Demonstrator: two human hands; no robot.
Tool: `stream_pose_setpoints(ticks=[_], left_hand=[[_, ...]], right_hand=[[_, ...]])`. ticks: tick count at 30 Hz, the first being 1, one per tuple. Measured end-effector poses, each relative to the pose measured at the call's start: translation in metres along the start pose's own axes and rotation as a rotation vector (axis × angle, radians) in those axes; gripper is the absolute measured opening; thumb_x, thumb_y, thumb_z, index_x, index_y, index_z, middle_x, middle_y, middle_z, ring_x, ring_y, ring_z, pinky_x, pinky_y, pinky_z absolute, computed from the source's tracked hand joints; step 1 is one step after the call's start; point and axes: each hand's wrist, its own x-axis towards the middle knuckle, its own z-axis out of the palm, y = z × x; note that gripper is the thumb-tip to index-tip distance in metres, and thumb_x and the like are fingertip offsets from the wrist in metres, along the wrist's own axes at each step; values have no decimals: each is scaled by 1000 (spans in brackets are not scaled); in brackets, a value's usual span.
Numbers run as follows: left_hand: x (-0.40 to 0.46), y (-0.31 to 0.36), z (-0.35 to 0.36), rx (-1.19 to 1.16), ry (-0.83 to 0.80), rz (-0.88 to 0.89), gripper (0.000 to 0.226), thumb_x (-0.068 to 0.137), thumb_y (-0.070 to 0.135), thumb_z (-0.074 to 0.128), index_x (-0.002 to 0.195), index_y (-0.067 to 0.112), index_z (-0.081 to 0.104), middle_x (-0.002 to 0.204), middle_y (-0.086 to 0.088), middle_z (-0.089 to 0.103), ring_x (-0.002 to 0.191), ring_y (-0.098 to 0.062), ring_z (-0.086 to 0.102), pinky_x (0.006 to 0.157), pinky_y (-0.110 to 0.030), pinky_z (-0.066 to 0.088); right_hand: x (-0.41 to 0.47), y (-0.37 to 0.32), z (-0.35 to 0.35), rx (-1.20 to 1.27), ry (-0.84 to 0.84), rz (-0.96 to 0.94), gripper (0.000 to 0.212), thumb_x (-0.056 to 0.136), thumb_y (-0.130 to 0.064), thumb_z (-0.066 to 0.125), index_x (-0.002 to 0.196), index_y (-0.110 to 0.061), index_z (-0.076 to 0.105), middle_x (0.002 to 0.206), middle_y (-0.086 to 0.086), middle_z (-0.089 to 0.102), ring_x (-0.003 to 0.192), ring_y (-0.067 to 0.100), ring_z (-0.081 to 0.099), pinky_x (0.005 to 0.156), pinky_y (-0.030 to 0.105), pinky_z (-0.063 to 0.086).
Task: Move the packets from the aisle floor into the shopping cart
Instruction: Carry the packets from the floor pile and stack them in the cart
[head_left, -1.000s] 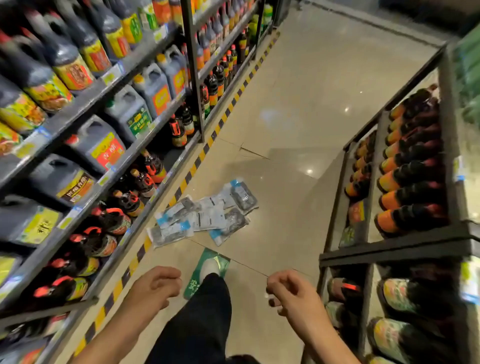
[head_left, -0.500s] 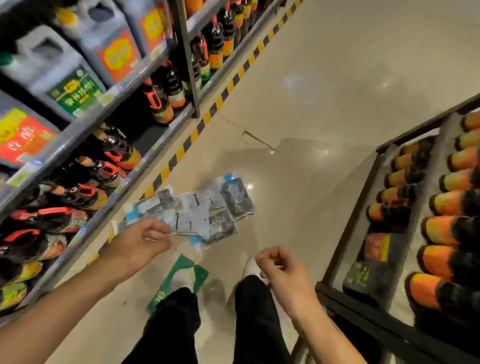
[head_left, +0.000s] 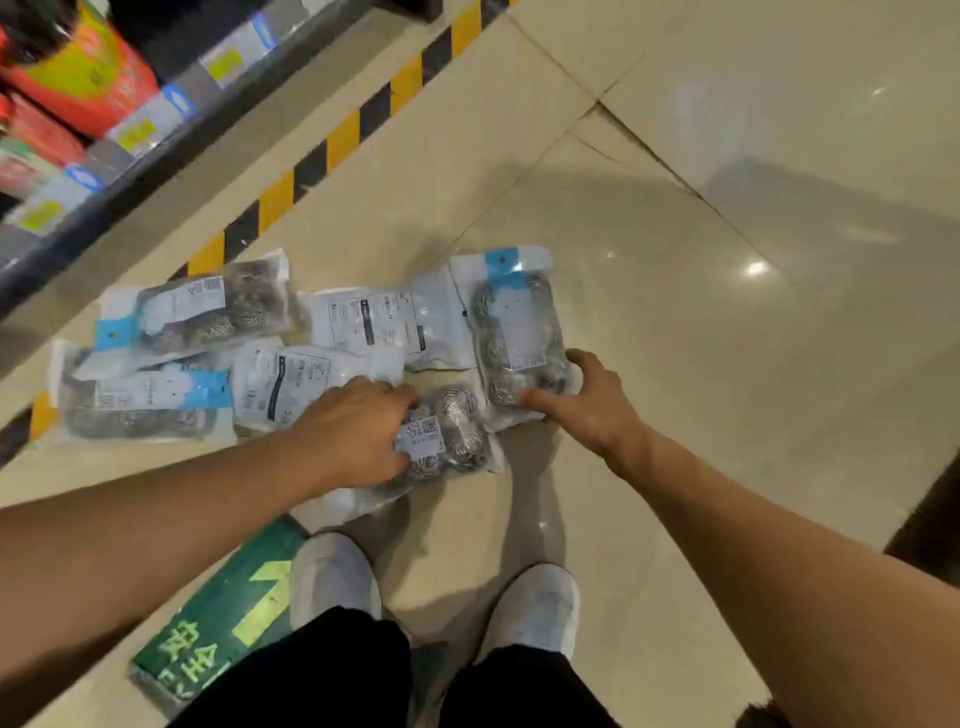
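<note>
While six clear plastic packets of steel scouring balls are spread on the cream tiled aisle floor (head_left: 649, 364):
Left grip: the left hand (head_left: 358, 431) is laid on the nearest clear packet (head_left: 447, 431), fingers curled round its edge.
Right grip: the right hand (head_left: 587, 405) is closed on the lower end of the upright blue-topped packet (head_left: 519, 332).
Other packets: four are left untouched, two (head_left: 192, 312) by the yellow-and-black striped shelf base (head_left: 311, 156).
Feet: white shoes (head_left: 535, 608) are seen just below the packets.

glossy beige floor tiles (head_left: 727, 364) fill the frame, catching ceiling-light glare at right. black-and-yellow hazard tape (head_left: 343, 140) edges a stocked shelf (head_left: 104, 171) upper left; green floor sticker (head_left: 218, 623) lower left.
</note>
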Motion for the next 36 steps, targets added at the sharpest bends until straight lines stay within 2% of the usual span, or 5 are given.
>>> stream_pose_setpoints(ticks=[6,20,24,32,36], left_hand=[[88,-7,60,375,22,72,97,86,53,65,161,15,16,167,-8,29,158,-30,14,128,-44,7],[92,-24,65,286,67,139,71,83,68,68,132,20,49,121,-3,65,124,-26,56,118,-40,27],[56,-22,69,93,166,206,63,75,62,77,113,17,55,89,-3,60,92,-32,61,76,-36,34],[-60,24,26,-563,-3,-29,46,74,44,81,107,30,52,100,8,65,88,-16,64,76,-41,56],[-139,46,-32,-875,124,-190,43,78,30,87,98,45,52,89,21,66,82,2,62,72,-22,50]], right_hand=[[115,27,29,-153,165,-55,112,77,-66,77,161,-12,27,158,18,42,144,37,43,118,49,39],[144,35,49,94,177,179,57,73,-39,90,118,-9,69,108,9,74,92,27,72,82,39,62],[102,30,29,153,186,161,63,68,-42,86,120,-13,65,106,5,75,87,23,73,78,37,63],[-29,-21,-52,467,242,93,46,78,-21,85,119,-15,64,106,4,78,90,21,77,79,38,65],[-130,-67,-106,517,255,52,56,73,-27,87,123,-16,65,107,6,80,93,27,79,83,54,64]])
